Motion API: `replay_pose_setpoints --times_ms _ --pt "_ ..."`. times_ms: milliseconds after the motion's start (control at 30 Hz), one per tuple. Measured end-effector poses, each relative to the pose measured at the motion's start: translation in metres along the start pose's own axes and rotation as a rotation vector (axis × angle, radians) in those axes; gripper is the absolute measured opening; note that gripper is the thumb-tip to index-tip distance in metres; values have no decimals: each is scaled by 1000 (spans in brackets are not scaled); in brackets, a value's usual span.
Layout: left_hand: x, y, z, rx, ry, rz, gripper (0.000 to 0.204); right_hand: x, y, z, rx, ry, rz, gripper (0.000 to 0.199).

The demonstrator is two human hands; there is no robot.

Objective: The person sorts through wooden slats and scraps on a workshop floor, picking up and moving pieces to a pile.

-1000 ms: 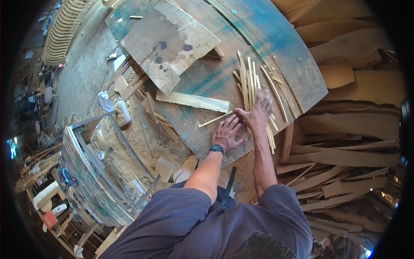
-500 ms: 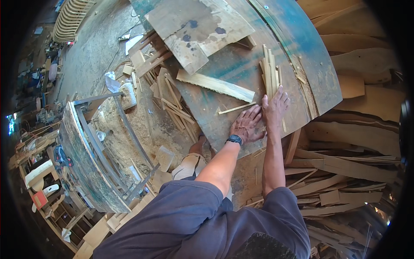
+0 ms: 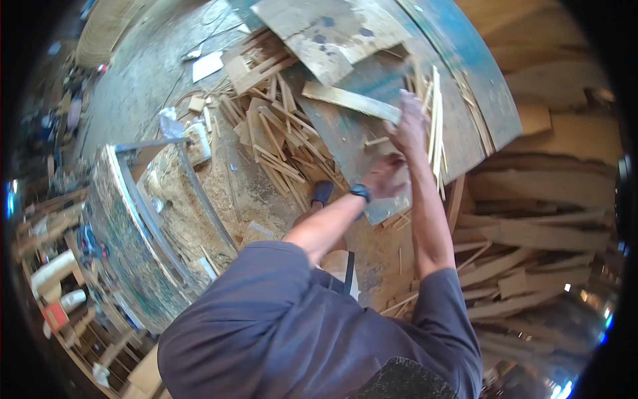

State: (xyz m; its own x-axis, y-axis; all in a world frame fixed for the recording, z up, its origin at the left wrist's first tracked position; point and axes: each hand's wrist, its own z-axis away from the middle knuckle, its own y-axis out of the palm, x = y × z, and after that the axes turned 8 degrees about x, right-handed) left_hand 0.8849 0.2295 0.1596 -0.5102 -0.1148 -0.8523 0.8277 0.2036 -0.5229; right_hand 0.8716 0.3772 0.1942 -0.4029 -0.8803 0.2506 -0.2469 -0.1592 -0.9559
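Observation:
My right hand (image 3: 409,124) is raised over a blue-green board (image 3: 465,60) and closed around a bundle of thin wooden strips (image 3: 436,100) that stand nearly upright beside it. My left hand (image 3: 387,175), with a dark watch on its wrist, hovers just below it over the board's near edge; motion blur hides its fingers. A short stick (image 3: 376,141) lies between the two hands. A flat pale batten (image 3: 349,100) lies across the board to the left of my right hand.
A heap of short wooden sticks (image 3: 279,139) lies on the sawdust-covered floor (image 3: 212,193). A worn plywood sheet (image 3: 325,30) rests on the board's far end. A metal machine table (image 3: 126,226) stands at left and stacked planks (image 3: 531,233) at right. My shoe (image 3: 322,193) shows below.
My right hand went from lying flat on the strips to lifting a bundle of them upright. My left hand came up off the board. The view shifted, showing more floor.

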Motion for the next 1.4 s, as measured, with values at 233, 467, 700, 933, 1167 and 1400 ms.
replay_pose_setpoints --times_ms 233,467,700,933,1167,1400 --pt "47 -50 197 -133 -290 -58 20 64 6 67 409 263 -118 33" --pt "219 -180 443 32 -1373 401 55 126 -63 218 70 588 -563 35" --pt "185 -154 272 -229 -1019 784 49 131 -10 397 -282 1574 -588 53" --pt "12 -62 89 80 257 -518 39 78 44 438 188 1904 -758 66" --pt "17 -32 50 190 64 -408 20 19 62 375 -55 1685 -844 76" --pt "-67 47 77 307 -7 -90 22 10 110 408 -59 1546 -794 47"
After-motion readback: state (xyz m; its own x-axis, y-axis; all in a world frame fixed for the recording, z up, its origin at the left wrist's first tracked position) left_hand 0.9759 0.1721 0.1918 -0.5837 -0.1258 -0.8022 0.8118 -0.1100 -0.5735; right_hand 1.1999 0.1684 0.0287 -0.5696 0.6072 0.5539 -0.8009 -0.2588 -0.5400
